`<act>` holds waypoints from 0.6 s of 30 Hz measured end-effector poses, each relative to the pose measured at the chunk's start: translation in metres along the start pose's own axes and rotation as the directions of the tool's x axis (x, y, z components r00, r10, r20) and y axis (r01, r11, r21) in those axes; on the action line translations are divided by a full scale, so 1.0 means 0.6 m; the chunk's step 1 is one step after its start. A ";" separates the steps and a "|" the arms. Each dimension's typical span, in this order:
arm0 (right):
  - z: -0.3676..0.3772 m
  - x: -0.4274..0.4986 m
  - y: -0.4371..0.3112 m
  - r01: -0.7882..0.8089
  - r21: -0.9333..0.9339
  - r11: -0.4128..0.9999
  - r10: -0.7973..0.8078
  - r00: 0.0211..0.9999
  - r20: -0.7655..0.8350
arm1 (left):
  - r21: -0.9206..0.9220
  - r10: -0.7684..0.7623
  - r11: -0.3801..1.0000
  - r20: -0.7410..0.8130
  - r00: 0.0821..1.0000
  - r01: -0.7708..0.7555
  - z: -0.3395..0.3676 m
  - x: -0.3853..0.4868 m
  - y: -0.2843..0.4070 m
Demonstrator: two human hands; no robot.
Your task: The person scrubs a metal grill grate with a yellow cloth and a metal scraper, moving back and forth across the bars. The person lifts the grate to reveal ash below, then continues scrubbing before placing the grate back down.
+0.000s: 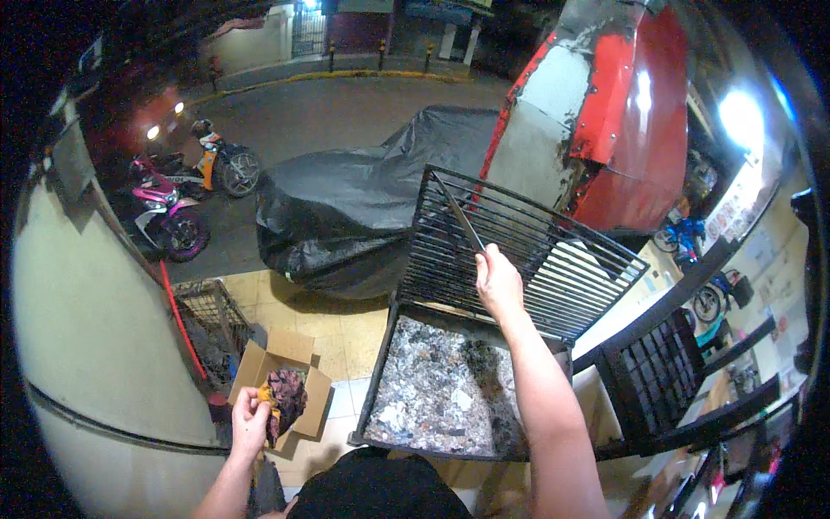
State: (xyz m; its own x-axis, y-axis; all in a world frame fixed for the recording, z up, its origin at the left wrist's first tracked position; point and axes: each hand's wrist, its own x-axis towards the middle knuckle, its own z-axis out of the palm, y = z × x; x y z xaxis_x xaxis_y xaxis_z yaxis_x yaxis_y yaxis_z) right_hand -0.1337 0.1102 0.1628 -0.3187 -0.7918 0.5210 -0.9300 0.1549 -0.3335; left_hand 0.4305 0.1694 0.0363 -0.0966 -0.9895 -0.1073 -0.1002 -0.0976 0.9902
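My right hand [500, 280] grips the near end of a long, flat metal tool [462, 214], possibly a knife or scraper. Its far end lies over the black barbecue grate [551, 224]; whether it touches the bars is not clear. The grate is tilted up at the back of a charcoal grill [375, 383], whose bed of grey ash [428, 389] lies exposed. Pinched in my left hand [249, 418] is a crumpled dark cloth [286, 392] with a yellow part. It hangs over an open cardboard box [310, 405] on the floor, left of the grill.
A grey cover [337, 201] drapes a large object beyond the grill. Behind the grate rises a red and grey metal hood [603, 117]. A wire crate [214, 318] stands beside the left wall [91, 311]. Motorcycles [170, 217] are parked by the street.
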 end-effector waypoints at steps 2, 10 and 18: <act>0.008 -0.008 -0.025 -0.022 0.014 1.000 0.022 0.999 -0.035 | 0.011 -0.004 1.000 0.005 1.000 0.004 0.003 0.008 -0.010; -0.078 -0.055 -0.054 -0.197 0.103 0.975 0.194 0.980 0.040 | 0.044 0.014 0.999 0.135 0.991 -0.020 0.014 0.064 -0.009; -0.324 0.060 -0.070 -0.321 -0.424 0.847 0.421 0.892 0.165 | 0.045 0.079 0.995 0.166 0.983 -0.088 0.019 0.092 -0.021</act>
State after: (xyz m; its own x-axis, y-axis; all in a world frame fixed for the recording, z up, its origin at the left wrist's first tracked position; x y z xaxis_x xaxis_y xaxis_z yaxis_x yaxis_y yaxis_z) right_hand -0.1419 0.1900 0.3485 -0.6454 -0.7387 0.1942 -0.7629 0.6359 -0.1165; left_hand 0.4150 0.1175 0.0172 -0.2670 -0.9628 -0.0421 -0.1361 -0.0055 0.9907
